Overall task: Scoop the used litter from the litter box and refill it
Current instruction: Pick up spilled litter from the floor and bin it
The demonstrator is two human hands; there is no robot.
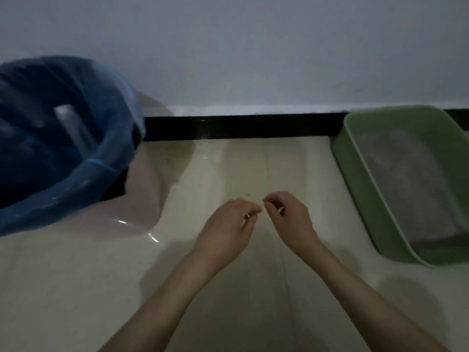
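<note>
Fingertips are drawing loosely together on both hands: I am seeing my left hand (229, 222) and my right hand (286, 215) hovering just above the floor (228, 288) with fingers curled inward, tips near the thumbs. Whether they are pinching some small crumb I cannot tell; the picture is dim and soft there. The 2 hands are sitting just beside each other, not touching, and neither is holding a scoop.

Moving outward, the litter box (380, 189) is lying well apart to my right, against the dark skirting (241, 127), with grey litter (411, 184) spread across its bottom. Well apart to my left, the bin (76, 138) is standing with a blue bag (111, 102) lining it and folded over its rim.

I am judging that I am between steps, either before scooping or tidying stray grains; no scoop or refill sack is showing. The next move is calling for a tool in 1 hand and a reach right to the box, then a carry across to the bin without spilling.

The box looks like smooth, rigid green plastic, rectangular with rounded corners and sloping walls. The litter looks fine and granular. The bag looks thin, glossy and crinkled; the floor is pale, hard and reflective.
</note>
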